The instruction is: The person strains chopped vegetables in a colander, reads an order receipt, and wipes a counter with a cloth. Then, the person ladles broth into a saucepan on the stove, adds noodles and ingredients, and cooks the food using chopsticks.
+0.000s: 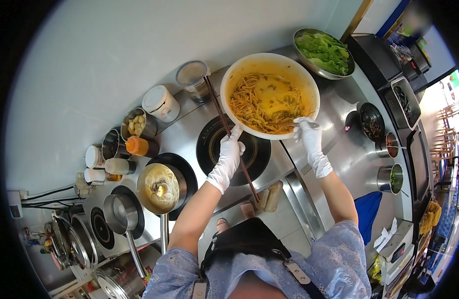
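My left hand (pixel 229 157), in a white glove, is closed around long dark chopsticks (pixel 217 102) and sits at the near left rim of a large white bowl (pixel 269 135). Whether its fingers also grip that rim I cannot tell. Inside the bowl are shredded strips (pixel 244 109) in yellow-orange liquid. At the right rim, my gloved right hand (pixel 309 142) is closed on a metal spoon (pixel 284 123), whose head lies in or over the strips, partly hidden.
Below the bowl is a black round hob (pixel 209 149). To the left, a pan of noodles (pixel 152 202) and a saucepan (pixel 121 213) stand on hobs. Jars (pixel 161 103) line the wall. A steel bowl of lettuce (pixel 323 52) stands back right, a black pan (pixel 372 122) farther right.
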Demonstrator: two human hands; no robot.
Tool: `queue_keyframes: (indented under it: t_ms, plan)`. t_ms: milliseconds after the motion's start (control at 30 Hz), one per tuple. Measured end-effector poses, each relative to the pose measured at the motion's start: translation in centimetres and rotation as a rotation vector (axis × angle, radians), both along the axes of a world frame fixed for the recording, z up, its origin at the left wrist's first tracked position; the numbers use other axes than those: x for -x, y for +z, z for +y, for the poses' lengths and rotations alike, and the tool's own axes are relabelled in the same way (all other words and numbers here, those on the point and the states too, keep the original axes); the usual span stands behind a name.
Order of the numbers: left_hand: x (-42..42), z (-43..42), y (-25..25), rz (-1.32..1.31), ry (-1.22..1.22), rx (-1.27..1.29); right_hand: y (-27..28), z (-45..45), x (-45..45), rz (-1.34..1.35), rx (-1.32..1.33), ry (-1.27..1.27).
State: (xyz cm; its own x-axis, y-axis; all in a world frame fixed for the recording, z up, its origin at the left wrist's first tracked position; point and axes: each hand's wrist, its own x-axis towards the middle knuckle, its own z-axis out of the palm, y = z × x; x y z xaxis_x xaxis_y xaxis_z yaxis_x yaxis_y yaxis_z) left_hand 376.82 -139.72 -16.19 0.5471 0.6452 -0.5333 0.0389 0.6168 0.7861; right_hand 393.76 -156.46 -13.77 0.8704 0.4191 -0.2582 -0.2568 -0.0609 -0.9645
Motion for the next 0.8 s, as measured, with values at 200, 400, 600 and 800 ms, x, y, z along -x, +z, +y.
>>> queue_keyframes:
  t_ms: [200,400,600,800]
  plan:
    - [1.3,0.1,0.5,0.043,-0.031,-0.025,0.5,-0.9,-1.6,-0.06,-0.03,-0.091]
    - [4.9,0.6,1.8,-0.023,0.016,-0.048,2.5,-1.6,-2.0,-0.149,-0.054,-0.111]
    - [9.9,1.0,5.3,-0.123,0.068,-0.069,3.9,-2.1,-2.3,-0.226,-0.067,-0.086]
    - [17.1,1.2,9.2,-0.204,0.211,-0.139,8.7,-1.1,-0.1,-0.37,-0.064,0.013]
